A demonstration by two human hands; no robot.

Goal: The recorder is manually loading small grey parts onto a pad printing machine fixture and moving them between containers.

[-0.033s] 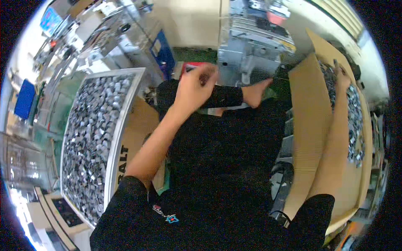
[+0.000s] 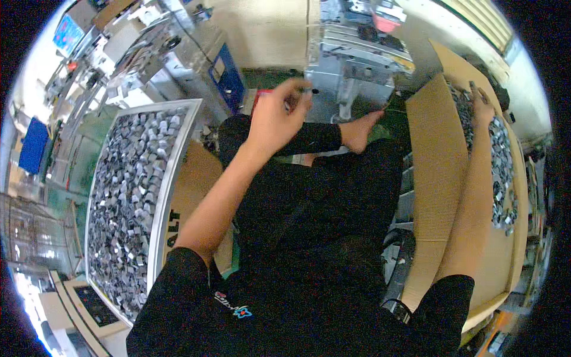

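Metal pieces lie loose by the heap on both sides of me on a workshop floor, the grey pieces (image 2: 502, 169) to my right spread inside an open cardboard carton (image 2: 437, 166), the paler silvery pieces (image 2: 128, 172) to my left filling a shallow tray (image 2: 169, 184) with a light rim. My right hand (image 2: 484, 112) reaches over the carton's wall to the far end of the heap, fingers bent down at the pieces; a dark grey shape shows at the fingertips, but whether I grip it or only touch it I cannot tell. My left hand (image 2: 278, 119) is raised above my folded legs, in front of a grey machine (image 2: 351, 83), with fingers curled toward the thumb; something dark shows within the curl, too unclear to name, and I cannot say if the fingers are closed on it. By their look, I judge each piece stiff, light enough singly for a fingertip pinch, hard to break and perhaps slick on its shiny faces. Opposite edges would seem the surest hold, with a loose piece from the top of the heap easier to pick out than one wedged beneath, where edges could nip skin.
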